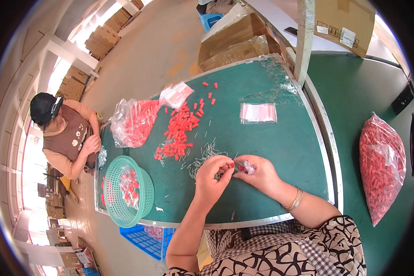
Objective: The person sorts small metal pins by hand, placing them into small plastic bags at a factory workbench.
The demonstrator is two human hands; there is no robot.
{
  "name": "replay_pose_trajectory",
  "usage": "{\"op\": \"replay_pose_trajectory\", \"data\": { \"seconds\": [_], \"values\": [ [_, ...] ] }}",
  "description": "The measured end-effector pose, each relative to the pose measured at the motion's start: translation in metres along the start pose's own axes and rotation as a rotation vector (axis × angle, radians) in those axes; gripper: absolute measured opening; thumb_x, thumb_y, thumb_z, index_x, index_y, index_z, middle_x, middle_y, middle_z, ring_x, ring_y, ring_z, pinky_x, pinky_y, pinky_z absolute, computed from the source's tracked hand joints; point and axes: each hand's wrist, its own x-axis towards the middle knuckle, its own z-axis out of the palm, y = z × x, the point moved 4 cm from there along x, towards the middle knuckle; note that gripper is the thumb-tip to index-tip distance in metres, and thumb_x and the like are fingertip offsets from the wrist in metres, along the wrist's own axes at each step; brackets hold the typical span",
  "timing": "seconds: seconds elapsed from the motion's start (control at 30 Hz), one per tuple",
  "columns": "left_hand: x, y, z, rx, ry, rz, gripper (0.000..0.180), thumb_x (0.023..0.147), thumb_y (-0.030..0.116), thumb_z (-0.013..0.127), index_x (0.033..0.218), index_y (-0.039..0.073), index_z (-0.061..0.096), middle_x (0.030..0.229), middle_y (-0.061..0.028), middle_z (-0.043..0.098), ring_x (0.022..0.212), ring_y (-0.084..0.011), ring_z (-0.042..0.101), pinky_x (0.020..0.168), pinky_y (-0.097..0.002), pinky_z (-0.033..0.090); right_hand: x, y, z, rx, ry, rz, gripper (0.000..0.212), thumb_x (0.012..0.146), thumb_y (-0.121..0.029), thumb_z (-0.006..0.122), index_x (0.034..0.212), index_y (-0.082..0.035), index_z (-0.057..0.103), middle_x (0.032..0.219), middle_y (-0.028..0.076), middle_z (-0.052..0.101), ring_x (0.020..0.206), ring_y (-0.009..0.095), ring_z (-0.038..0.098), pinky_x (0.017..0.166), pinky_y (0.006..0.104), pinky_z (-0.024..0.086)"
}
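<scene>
Near the front edge of the green table, my two hands meet. My left hand (pixel 213 178) is closed, pinching a small red plastic cylinder (pixel 231 165) between thumb and fingers. My right hand (pixel 262 175), with bracelets at the wrist, is closed on a small clear plastic bag (pixel 249 167); something red shows through it. Just beyond my left hand lies a heap of thin silvery pins (pixel 202 158), partly covered by that hand. Farther left spreads a pile of small red plastic cylinders (pixel 179 126) of the same kind.
A big clear bag of red pieces (pixel 135 122) and a stack of small bags (pixel 175 94) lie at left, another stack (pixel 258 113) ahead. A green basket (pixel 146 193) holds filled bags. A large bag (pixel 381 170) sits at right. Across the left end is a co-worker (pixel 71 131).
</scene>
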Motion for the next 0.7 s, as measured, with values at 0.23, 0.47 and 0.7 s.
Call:
{"op": "replay_pose_trajectory", "data": {
  "seconds": [0.23,0.47,0.7],
  "values": [
    [-0.004,-0.009,0.009,0.045,0.056,0.036,0.026,0.072,0.002,0.071,0.097,0.002,0.064,0.111,-0.0110,0.060,0.103,-0.0212,0.057,0.084,-0.0308,0.047,-0.002,-0.001,-0.004,0.051,0.025,-0.009,0.039,0.072,-0.016,0.077,0.107,-0.005,0.063,0.093,0.012,0.067,0.084,0.025,0.066,0.075,0.0327,0.052],
    [-0.013,-0.005,0.028,-0.016,-0.054,-0.045,0.019,0.076,0.002,0.070,0.093,0.000,0.064,0.105,-0.0117,0.062,0.089,-0.0174,0.062,0.073,-0.0265,0.052,-0.004,0.000,-0.003,0.025,0.062,-0.089,0.044,0.070,-0.010,0.074,0.112,-0.006,0.062,0.096,0.013,0.067,0.086,0.028,0.066,0.076,0.0351,0.053],
    [-0.014,-0.022,0.010,-0.071,-0.035,-0.316,0.006,0.081,-0.002,0.064,0.088,-0.003,0.064,0.080,-0.0048,0.065,0.072,-0.0093,0.062,0.066,-0.0220,0.050,-0.002,-0.003,-0.001,0.133,-0.045,-0.089,0.034,0.079,-0.014,0.070,0.110,-0.006,0.063,0.090,0.011,0.067,0.082,0.024,0.065,0.074,0.0329,0.051]
  ]
}}
